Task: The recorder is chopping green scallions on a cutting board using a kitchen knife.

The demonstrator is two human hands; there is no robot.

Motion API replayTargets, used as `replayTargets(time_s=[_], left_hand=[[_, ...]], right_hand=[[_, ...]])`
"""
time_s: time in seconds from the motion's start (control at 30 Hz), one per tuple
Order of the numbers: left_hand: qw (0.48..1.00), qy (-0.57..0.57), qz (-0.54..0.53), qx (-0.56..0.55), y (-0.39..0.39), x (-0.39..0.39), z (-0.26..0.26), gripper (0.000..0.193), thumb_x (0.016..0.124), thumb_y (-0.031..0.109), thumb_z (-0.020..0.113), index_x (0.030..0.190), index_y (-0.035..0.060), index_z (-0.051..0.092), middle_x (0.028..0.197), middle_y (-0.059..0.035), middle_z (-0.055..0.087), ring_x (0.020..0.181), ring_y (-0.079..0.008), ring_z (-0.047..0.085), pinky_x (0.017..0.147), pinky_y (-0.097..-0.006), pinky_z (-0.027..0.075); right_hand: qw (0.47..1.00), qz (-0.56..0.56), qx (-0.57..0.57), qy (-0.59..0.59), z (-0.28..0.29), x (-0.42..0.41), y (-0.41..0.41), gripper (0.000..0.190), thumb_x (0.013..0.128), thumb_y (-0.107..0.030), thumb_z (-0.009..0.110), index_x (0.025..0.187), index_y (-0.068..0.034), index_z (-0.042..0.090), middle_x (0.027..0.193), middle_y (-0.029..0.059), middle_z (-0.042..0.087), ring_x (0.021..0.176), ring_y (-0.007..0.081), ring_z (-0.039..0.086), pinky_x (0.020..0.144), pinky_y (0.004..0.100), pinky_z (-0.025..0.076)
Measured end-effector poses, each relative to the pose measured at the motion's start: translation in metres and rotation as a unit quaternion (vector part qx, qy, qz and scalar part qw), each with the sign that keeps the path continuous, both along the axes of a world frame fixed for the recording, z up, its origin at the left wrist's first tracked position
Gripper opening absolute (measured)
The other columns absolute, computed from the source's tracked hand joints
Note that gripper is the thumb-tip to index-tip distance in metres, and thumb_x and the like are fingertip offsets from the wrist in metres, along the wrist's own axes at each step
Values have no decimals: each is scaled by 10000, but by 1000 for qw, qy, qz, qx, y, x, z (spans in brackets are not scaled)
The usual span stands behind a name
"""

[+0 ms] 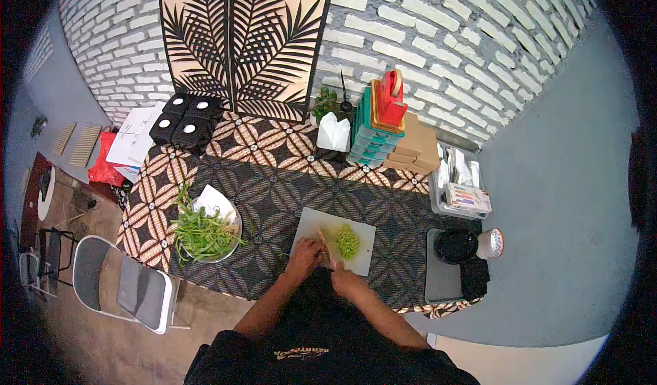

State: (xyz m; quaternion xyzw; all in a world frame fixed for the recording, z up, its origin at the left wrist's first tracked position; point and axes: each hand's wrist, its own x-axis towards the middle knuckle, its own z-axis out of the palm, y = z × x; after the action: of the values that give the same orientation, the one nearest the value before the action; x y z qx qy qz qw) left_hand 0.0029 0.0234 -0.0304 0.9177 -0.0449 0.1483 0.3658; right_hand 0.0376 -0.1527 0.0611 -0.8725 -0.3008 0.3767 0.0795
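Note:
A pale cutting board (363,262) lies on the patterned tablecloth in front of me. My right hand (347,281) is closed around the handle of a knife (326,245), whose blade points away from me over the board. On the board's left part rests my left hand (306,254), fingers bent beside the blade; whether it holds anything under the fingers I cannot tell. A small heap of chopped green vegetable (348,242) lies right of the blade. Further left, a round bowl (237,226) holds long leafy greens (205,233) and something white.
Along the back stand black cube-shaped items (186,120), a white tissue holder (333,132), teal drawers (370,141) under a red tape dispenser (392,102), and cardboard boxes (418,143). At right are a plastic bin (437,203) and a grey tray (442,285). A folding chair (141,292) stands left.

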Motion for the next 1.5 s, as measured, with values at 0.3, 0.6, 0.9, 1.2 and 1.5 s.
replayTargets(time_s=[0.3,0.6,0.9,1.2,1.5], left_hand=[[996,35,47,62,-8,1,14,265,797,156,673,1043,69,624,1059,-132,572,1031,-333,504,897,-469,417],[995,37,49,79,-6,0,4,237,842,220,668,1049,108,642,1096,-95,560,1064,-304,483,888,-446,396],[999,9,35,35,-2,-7,0,249,827,178,682,1059,107,627,1084,-99,568,1058,-312,500,897,-456,400],[999,11,45,20,-2,-7,2,285,812,157,687,1071,90,588,1091,-133,548,1054,-341,493,926,-489,393],[998,-10,39,46,-2,-4,-5,283,791,159,691,1045,74,599,1053,-138,546,1027,-342,498,904,-474,407]], right_hand=[[995,-11,61,-75,-29,5,0,439,1003,-247,298,1254,106,370,945,332,649,857,494,646,790,562,509],[992,42,-19,-116,-52,-11,-19,454,1010,-242,276,1263,126,361,998,342,636,891,487,642,808,557,508],[993,-111,11,33,-27,1,2,425,1014,-285,278,1212,69,405,1011,379,612,944,499,625,893,541,479],[992,-104,56,-38,-25,6,11,421,1004,-274,343,1243,70,386,923,332,641,854,494,643,765,567,512],[996,-72,34,-36,-32,-14,-2,401,995,-215,356,1259,87,336,934,341,640,893,490,636,798,565,489]])
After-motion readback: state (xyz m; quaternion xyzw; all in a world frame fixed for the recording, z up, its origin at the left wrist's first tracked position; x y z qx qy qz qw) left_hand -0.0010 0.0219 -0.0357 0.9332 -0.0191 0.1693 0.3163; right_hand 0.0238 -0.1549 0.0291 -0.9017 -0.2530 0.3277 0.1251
